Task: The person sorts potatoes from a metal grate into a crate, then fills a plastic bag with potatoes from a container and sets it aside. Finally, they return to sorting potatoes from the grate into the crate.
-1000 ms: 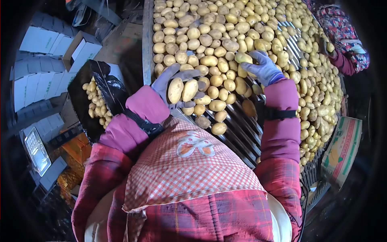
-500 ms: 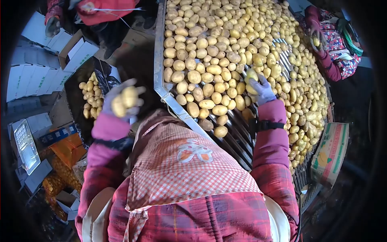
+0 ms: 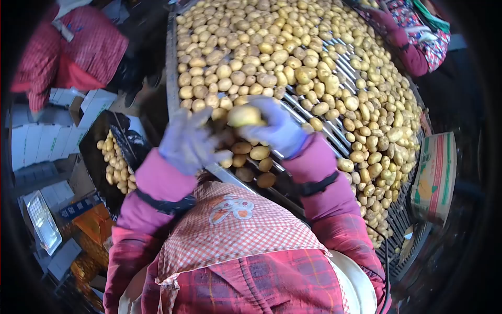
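Note:
A yellowish potato [image 3: 244, 116] is in my right hand [image 3: 280, 128], whose gloved fingers close on it above the near edge of the sorting table. Just left of it, my left hand [image 3: 189, 140], also in a pale purple glove, has its fingers spread and is slightly blurred. No potato shows in its grasp, though its palm side is partly hidden. Loose potatoes [image 3: 259, 153] lie beneath and between both hands. More potatoes [image 3: 225, 57] cover the table behind them, over metal rollers [image 3: 337, 131].
At left stands a box lined with black plastic [image 3: 130, 141], with potatoes [image 3: 117, 165] inside. White cartons [image 3: 31, 144] and a scale [image 3: 44, 222] are beyond it. A printed carton [image 3: 433, 178] stands right. Co-workers [image 3: 86, 44] are at upper left and upper right.
My left hand has come from beside the lined box to the table, and the potatoes it held no longer show. My right hand has moved left, holding a potato. The view has shifted.

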{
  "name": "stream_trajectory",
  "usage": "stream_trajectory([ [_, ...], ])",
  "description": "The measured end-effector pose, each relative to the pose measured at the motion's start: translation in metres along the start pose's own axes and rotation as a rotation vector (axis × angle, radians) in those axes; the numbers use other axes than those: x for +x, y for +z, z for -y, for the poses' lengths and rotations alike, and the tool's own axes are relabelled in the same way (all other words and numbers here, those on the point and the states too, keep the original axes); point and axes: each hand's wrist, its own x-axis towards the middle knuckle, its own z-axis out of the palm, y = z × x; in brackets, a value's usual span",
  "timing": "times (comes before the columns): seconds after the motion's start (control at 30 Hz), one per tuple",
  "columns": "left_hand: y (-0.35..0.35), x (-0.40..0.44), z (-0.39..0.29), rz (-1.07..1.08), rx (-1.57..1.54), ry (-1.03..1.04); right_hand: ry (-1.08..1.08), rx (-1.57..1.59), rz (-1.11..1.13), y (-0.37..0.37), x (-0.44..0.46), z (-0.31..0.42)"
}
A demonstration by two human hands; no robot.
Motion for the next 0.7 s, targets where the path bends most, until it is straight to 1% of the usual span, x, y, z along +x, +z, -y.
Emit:
stream_trajectory([
  [0.03, 0.0, 0.016, 0.009, 0.052, -0.041, -0.12, -0.239, -0.354, -0.004, 0.011, 0.006, -0.01],
  [0.1, -0.011, 0.03, 0.022, 0.016, -0.24, -0.211, -0.335, -0.36, 0.053, 0.022, 0.007, -0.006],
  [0.13, -0.017, 0.035, 0.021, 0.015, -0.239, -0.22, -0.128, -0.027, 0.155, 0.006, 0.011, 0.009],
  [0.17, -0.023, 0.035, 0.02, 0.044, -0.25, -0.213, 0.025, 0.024, -0.016, -0.008, 0.009, -0.024],
  [0.2, -0.028, 0.036, 0.017, 0.073, -0.261, -0.201, 0.127, -0.063, -0.228, -0.03, 0.013, -0.015],
  [0.23, -0.032, 0.036, 0.014, 0.101, -0.274, -0.184, 0.109, 0.0, -0.466, -0.051, 0.024, -0.04],
  [0.27, -0.031, 0.037, 0.014, 0.094, -0.282, -0.18, -0.084, -0.628, -0.623, -0.078, 0.029, -0.04],
  [0.3, -0.028, 0.039, 0.013, 0.082, -0.224, -0.18, -0.102, -0.935, -0.697, -0.101, 0.039, -0.069],
  [0.33, -0.023, 0.04, 0.013, 0.071, -0.167, -0.178, 0.008, -1.075, -0.71, -0.105, 0.043, -0.082],
  [0.37, -0.016, 0.039, 0.011, 0.056, 0.036, -0.125, 0.019, -1.008, -0.589, -0.109, 0.048, -0.102],
  [0.43, -0.017, 0.041, 0.009, 0.168, -0.044, -0.2, 0.057, -1.248, -0.594, -0.097, 0.049, -0.111],
  [0.5, -0.025, 0.044, 0.01, 0.129, -0.038, -0.203, 0.062, -1.166, -0.564, -0.109, 0.055, -0.112],
  [0.53, -0.023, 0.044, 0.008, 0.143, 0.017, -0.203, 0.014, -1.047, -0.602, -0.111, 0.056, -0.114],
  [0.57, -0.019, 0.044, 0.005, 0.159, 0.075, -0.2, -0.032, -0.823, -0.625, -0.11, 0.053, -0.115],
  [0.6, -0.015, 0.041, 0.002, 0.167, 0.13, -0.201, 0.032, -0.555, -0.574, -0.096, 0.054, -0.098],
  [0.63, -0.003, 0.031, 0.003, 0.093, 0.293, -0.19, 0.117, -0.285, -0.517, -0.072, 0.047, -0.078],
  [0.7, -0.02, 0.034, 0.007, 0.139, 0.126, -0.149, 0.218, 0.144, -0.156, -0.02, 0.039, -0.033],
])
